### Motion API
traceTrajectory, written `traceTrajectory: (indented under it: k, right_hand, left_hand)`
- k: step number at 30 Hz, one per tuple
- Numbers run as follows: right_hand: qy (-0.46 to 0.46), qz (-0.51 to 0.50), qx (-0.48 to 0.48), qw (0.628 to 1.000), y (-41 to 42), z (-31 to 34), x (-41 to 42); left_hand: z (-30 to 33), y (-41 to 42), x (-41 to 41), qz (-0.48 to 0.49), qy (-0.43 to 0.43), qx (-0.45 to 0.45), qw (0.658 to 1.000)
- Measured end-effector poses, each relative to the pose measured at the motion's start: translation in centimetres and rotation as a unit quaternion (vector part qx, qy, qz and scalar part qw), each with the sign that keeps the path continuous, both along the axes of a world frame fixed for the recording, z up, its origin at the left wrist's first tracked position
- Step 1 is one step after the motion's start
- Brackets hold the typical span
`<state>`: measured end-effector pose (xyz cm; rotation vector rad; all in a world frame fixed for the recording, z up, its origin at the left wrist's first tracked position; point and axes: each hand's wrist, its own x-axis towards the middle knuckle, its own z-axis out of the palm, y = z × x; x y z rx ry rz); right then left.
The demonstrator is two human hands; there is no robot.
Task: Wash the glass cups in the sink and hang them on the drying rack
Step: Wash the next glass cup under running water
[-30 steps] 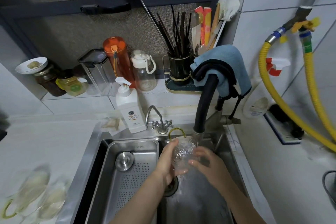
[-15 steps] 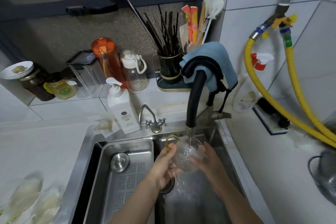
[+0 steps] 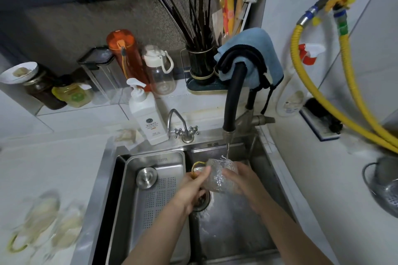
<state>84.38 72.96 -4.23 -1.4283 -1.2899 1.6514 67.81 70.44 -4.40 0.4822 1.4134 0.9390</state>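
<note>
A clear textured glass cup with a yellow handle is held over the steel sink, just above the drain. My left hand grips its handle side and my right hand wraps around its right side. A thin stream of water from the black faucet falls onto the cup's rim. Two more glass cups with yellow handles lie blurred on the white counter at the lower left. No drying rack is in view.
A perforated steel tray with a round lid fills the sink's left half. A white soap dispenser and small tap stand behind it. Bottles, jars and a utensil holder line the ledge. Yellow hoses and a metal colander occupy the right.
The cup has tilted and sunk a little lower under the stream, with both hands shifting around it. The camera view has dropped slightly and swung right.
</note>
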Motion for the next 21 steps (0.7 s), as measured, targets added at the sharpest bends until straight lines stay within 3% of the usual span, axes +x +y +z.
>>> traceTrajectory:
  k: [6, 21]
  right_hand:
    - [-0.024, -0.019, -0.085, 0.996, -1.2, -0.7, -0.1]
    - [0.022, -0.033, -0.138, 0.99, -1.2, 0.6, 0.4]
  left_hand:
    - [0.2, -1.4, -0.4, -0.037, 0.049, 0.018, 0.998]
    - [2.2, -0.1, 0.0, -0.054, 0.117, -0.026, 0.991]
